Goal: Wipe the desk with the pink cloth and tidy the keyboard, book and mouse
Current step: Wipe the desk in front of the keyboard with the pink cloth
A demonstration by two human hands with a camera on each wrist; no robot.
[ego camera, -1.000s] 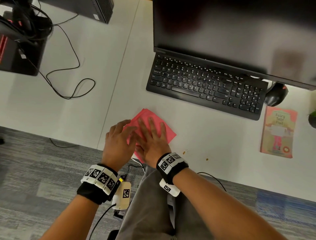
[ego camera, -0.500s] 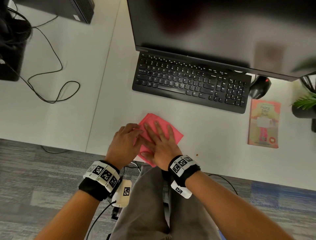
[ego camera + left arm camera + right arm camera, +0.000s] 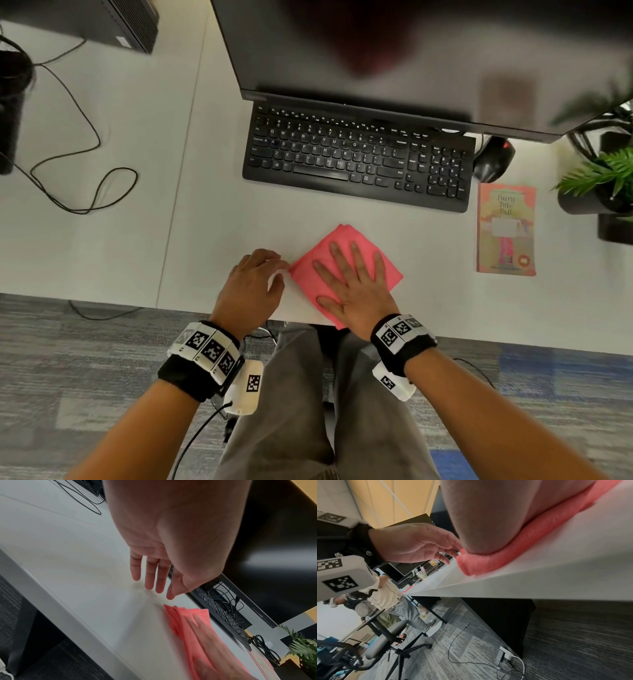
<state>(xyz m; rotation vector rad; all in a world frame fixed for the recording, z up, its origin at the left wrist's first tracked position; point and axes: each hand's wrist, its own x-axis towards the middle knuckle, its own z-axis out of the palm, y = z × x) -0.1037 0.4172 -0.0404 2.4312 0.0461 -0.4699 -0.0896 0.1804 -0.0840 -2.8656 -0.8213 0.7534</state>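
R hand [image 3: 356,291] flat, pressing pink cloth [image 3: 387,270] | L hand [image 3: 251,284] relaxed, empty, beside cloth

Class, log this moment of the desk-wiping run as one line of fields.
phase: wiping | right hand: flat on pink cloth | left hand: open beside cloth | keyboard, book, mouse: untouched

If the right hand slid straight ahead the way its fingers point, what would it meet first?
Probably the keyboard: the right hand lies flat on the cloth, fingers pointing at its front edge, with bare desk between.
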